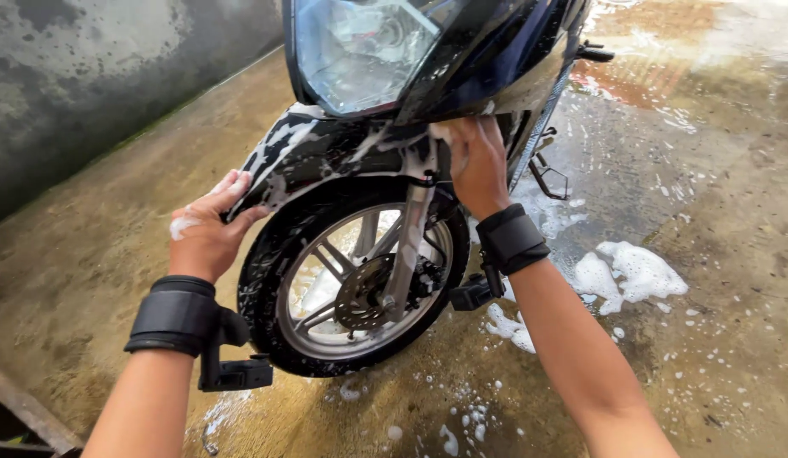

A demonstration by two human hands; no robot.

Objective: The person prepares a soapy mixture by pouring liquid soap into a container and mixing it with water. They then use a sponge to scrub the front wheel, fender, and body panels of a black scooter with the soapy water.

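On the wet concrete floor, a motorcycle's soapy front mudguard sits above the front wheel. The left hand rests open-palmed on its front tip, fingers released; the right hand presses flat under the headlight, grasping nothing. Firm overlapping strokes would likely spread the suds evenly. No containers show.
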